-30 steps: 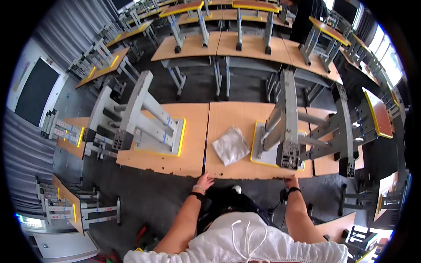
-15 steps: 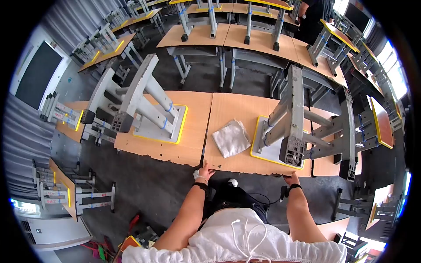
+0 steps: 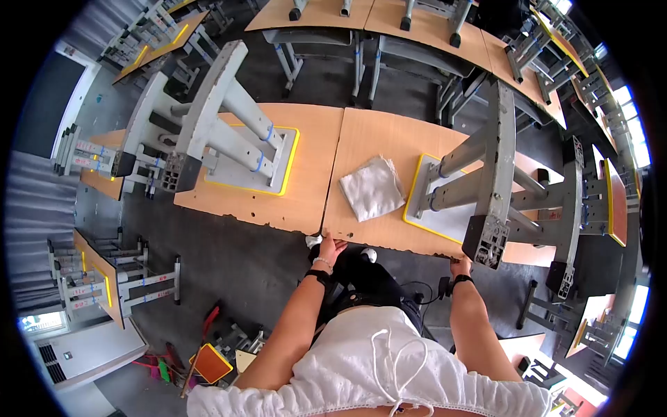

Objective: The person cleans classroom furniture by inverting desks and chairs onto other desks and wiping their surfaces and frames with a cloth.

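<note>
Pale wood-grain laminate tops the rectangular desk (image 3: 392,132) directly before the person, beside a matching desk (image 3: 278,208). Any jolt could topple the upturned grey metal stool with a yellow-edged seat (image 3: 497,174) standing on it. The left hand (image 3: 331,248) touches the near-left corner, where the neighbouring desk might pinch fingers; the right hand (image 3: 460,267) is at the chipped front edge, which might scratch. Whether either clasps it, I cannot tell. Tilting could slide the folded white cloth (image 3: 372,189). Red marks (image 3: 89,304) on the left are unreadable; no brand shows.
</note>
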A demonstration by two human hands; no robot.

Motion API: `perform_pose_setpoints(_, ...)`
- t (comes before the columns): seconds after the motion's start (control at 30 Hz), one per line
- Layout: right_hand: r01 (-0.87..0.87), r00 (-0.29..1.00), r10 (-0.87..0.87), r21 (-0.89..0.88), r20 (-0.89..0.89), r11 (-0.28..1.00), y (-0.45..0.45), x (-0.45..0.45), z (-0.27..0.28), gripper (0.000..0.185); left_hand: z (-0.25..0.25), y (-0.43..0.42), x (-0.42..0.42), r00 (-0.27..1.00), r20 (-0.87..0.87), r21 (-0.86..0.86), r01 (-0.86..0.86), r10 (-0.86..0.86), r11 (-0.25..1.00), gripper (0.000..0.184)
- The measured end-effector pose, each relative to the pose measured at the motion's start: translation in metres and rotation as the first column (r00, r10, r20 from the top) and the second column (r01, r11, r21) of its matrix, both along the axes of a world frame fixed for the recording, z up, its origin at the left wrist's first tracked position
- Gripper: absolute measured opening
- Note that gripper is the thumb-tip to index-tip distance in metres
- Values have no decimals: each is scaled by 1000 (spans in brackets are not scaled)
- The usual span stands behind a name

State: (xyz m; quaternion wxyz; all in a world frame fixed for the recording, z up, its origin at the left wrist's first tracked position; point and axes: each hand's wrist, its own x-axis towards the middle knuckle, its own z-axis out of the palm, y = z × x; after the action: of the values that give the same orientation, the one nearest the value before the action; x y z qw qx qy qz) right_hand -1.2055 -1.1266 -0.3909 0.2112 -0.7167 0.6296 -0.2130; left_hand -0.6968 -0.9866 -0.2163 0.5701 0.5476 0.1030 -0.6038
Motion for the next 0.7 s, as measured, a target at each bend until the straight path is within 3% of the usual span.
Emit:
perform_pose_setpoints(0.03, 32, 962, 43, 270, -269, 962, 2, 2, 32, 32, 3, -1, 0, 1000, -1, 22, -12, 12, 1000, 51)
perform_pose_setpoints(0.07, 62, 837, 236, 514, -494, 855, 5, 3, 64, 33, 3, 1, -1, 1000, -7, 34, -10, 10, 999, 50)
perform_pose_setpoints(0.1, 90, 820, 266, 574, -507, 814, 11, 3, 65, 34, 4, 1, -1, 1000, -10, 37, -9, 10, 999, 50)
perform_pose_setpoints(0.17, 206, 943, 2, 592, -332, 779, 20, 8, 65, 36, 5, -3, 4, 1000, -21, 50, -14, 15, 999, 49)
perform_pose_setpoints(0.23, 280, 960, -219, 632, -175, 722, 24, 12, 60, 38, 6, -1, 6, 999, -40, 91, -12, 16, 996, 48)
perform_pose_setpoints(0.3, 318, 935, -339, 671, -104, 670, 32, 10, 50, 40, 13, 5, 19, 990, -76, 14, 118, -117, 993, 49)
perform_pose_setpoints(0.37, 340, 907, -415, 699, -68, 629, 36, 14, 54, 42, 19, 3, 39, 936, -198, 105, 314, -290, 944, 48)
perform_pose_setpoints(0.47, 338, 874, -486, 725, -5, 600, 33, 15, 51, 46, 64, -16, 49, 639, -76, 185, 763, -766, 619, 43)
perform_pose_setpoints(0.5, 325, 866, -499, 730, 25, 601, 30, 17, 48, 47, 83, -28, 49, 494, 149, 271, 813, -857, 515, 40)
perform_pose_setpoints(0.57, 284, 860, -500, 718, 102, 636, 22, 19, 34, 49, 107, -57, 36, 50, 494, 493, 807, -868, 326, 33)
perform_pose_setpoints(0.63, 142, 899, -343, 559, 272, 817, 32, 19, -11, 50, 104, -83, 24, -106, 766, 516, 689, -634, 508, 32)
perform_pose_setpoints(0.7, 30, 909, -164, 333, 384, 942, 41, 15, -29, 52, 99, -110, 14, -278, 847, 513, 652, -454, 558, 42)
